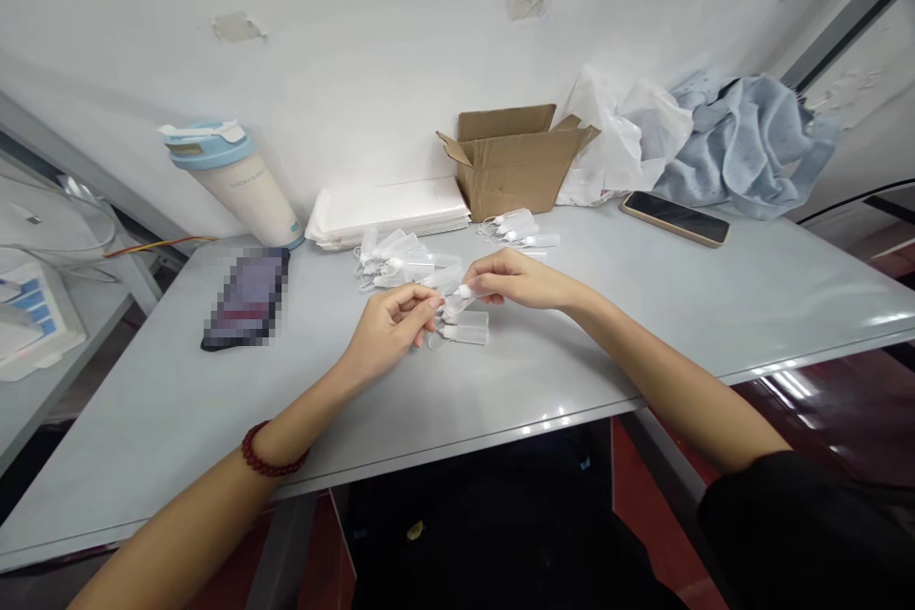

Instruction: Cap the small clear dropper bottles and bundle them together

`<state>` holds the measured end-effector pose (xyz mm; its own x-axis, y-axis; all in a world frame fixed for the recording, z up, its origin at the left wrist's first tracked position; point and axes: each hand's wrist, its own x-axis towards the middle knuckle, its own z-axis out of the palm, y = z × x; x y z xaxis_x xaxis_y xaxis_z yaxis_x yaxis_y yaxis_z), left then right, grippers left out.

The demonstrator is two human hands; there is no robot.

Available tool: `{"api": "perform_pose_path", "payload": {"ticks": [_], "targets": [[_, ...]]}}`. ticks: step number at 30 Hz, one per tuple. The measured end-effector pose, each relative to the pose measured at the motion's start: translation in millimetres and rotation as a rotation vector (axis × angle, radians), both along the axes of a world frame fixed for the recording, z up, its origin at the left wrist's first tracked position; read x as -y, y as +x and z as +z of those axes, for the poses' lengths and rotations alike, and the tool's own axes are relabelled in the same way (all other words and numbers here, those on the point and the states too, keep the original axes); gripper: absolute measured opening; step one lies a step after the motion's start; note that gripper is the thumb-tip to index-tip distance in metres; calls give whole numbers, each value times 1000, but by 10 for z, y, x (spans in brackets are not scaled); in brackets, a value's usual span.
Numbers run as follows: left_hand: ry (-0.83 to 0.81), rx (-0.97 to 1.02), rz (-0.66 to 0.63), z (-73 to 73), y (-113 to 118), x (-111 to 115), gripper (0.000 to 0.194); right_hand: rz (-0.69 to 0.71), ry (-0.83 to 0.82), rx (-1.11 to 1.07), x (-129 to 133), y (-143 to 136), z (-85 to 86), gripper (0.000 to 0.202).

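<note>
My right hand [525,281] is closed in a pinch around a small clear plastic bottle, whose white cap [464,291] points toward my other hand. Thumb and fingertips of my left hand [390,329] are pressed together just beside that cap; what they grip is too small to tell. Right under the hands lies another clear bottle [468,335] with a white cap and a thin cord loop. A pile of similar bottles [400,253] rests behind my left hand. Several more bottles [518,227] lie beyond my right hand, before the cardboard box.
Along the wall stand a tumbler [243,186], a stack of white packets [390,210], an open cardboard box [515,167], a white plastic bag [621,133] and a crumpled blue cloth [758,148]. A phone [676,218] lies at right, a blurred-out dark item [250,295] at left.
</note>
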<state>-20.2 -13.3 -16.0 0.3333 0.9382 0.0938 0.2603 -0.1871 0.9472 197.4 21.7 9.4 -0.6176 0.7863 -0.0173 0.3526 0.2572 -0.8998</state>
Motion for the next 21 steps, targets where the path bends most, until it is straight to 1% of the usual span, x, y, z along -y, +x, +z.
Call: {"api": "perform_pose_path", "payload": {"ticks": [21], "targets": [[10,-25,5,24,2,8,20,9,10,-1,7,-16,-30,22]]}}
